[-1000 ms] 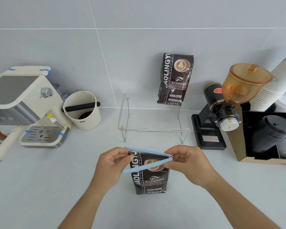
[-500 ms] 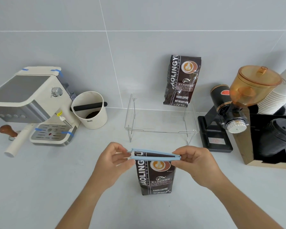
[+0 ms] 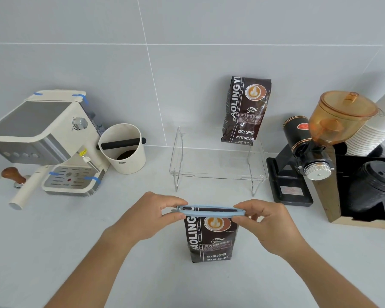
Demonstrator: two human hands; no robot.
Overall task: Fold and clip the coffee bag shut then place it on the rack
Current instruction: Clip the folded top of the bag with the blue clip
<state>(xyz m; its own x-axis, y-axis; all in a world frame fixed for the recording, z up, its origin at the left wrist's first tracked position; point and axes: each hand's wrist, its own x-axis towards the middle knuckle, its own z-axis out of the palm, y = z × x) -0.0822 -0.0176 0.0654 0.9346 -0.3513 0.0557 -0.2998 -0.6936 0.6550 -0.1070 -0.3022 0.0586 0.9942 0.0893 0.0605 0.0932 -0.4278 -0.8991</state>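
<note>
A dark brown coffee bag (image 3: pixel 211 238) stands upright on the counter in front of me. A light blue clip (image 3: pixel 209 211) lies across its folded top, its two bars pressed together. My left hand (image 3: pixel 147 215) pinches the clip's left end and my right hand (image 3: pixel 269 221) pinches its right end. Behind the bag stands a clear acrylic rack (image 3: pixel 218 172). A second coffee bag (image 3: pixel 246 110) stands on the rack's right side, leaning against the wall.
A cream espresso machine (image 3: pixel 47 141) with a wooden-knobbed tamper (image 3: pixel 12 175) sits at the left, a white knock box (image 3: pixel 122 147) beside it. At the right are a black grinder with amber hopper (image 3: pixel 320 138), stacked paper cups (image 3: pixel 378 127) and black lids (image 3: pixel 376 185) in a box.
The clip's bars, spread apart over the bag's top a second ago, have been squeezed together. Both hands stayed at its ends. The view shifted slightly left.
</note>
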